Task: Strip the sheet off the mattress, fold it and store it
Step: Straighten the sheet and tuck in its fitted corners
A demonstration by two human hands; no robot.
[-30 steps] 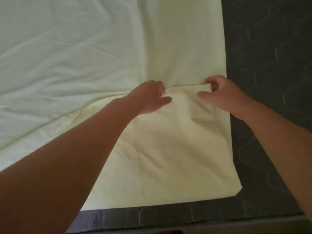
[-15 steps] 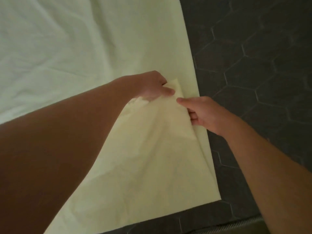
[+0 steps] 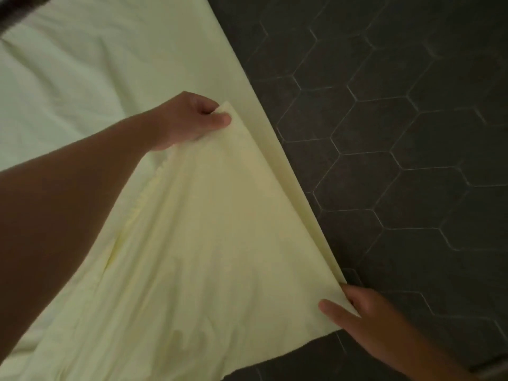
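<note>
Fingers [image 3: 222,121] of both hands pinching sheet [image 3: 220,229] corners

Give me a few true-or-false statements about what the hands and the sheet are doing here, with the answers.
1. The left hand pinches a corner of the sheet. True.
2. The right hand hangs free and touches nothing. False: it holds the sheet's near corner, thumb on top.
3. The floor has dark hexagonal tiles. True.
4. The sheet is dark blue. False: it is pale yellow.
5. The two hands grip the sheet side by side, nearly touching. False: they are far apart, with a fold edge stretched between them.
</note>
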